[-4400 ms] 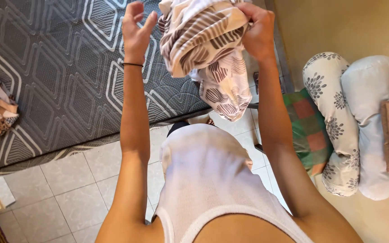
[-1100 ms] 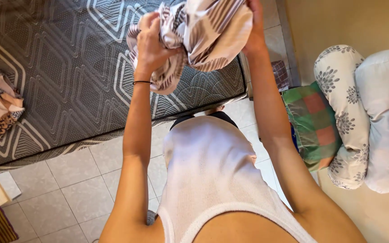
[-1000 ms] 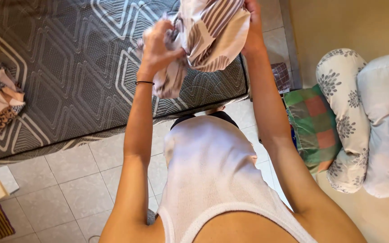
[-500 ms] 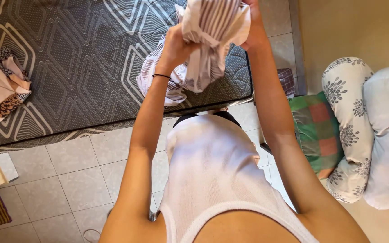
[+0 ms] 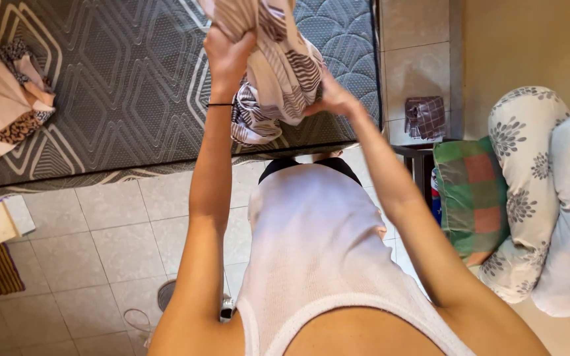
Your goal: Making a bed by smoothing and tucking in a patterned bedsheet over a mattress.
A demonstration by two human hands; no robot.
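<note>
I hold the striped cloth (image 5: pixel 278 72) bunched up in front of me, above the edge of the bare quilted mattress (image 5: pixel 120 86). My left hand (image 5: pixel 229 49) is clenched around its upper folds, and my right hand (image 5: pixel 331 99) presses against its side, fingers closed on the fabric. By my judgement the work is about midway: the cloth is still a crumpled wad, not spread flat nor laid down, and one loose end hangs toward the mattress. A second bundle of patterned clothes (image 5: pixel 8 99) lies on the far left of the mattress. I see no open container; cushions (image 5: pixel 529 198) are stacked on the floor at my right.
</note>
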